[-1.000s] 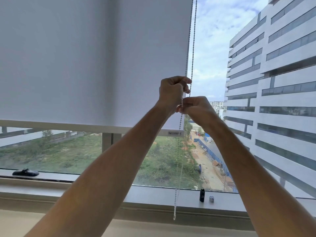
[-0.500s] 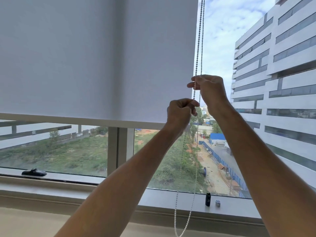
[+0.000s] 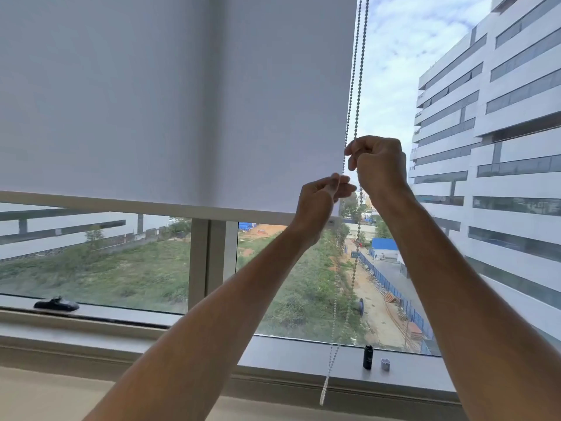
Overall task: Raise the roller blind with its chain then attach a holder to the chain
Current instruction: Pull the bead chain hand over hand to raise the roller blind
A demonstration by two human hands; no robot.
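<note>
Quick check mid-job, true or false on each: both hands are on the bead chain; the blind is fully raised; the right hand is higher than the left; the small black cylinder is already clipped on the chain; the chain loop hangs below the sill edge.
1. Both hands are at the white bead chain. True: the left hand pinches one strand, the right hand is closed on the other.
2. The white fabric roller blind is fully raised. False: its bottom bar sits partway down the window.
3. The right hand is higher. True.
4. The small black cylinder is clipped on the chain. False: it stands on the grey window sill.
5. The loop hangs below the sill edge. True.
</note>
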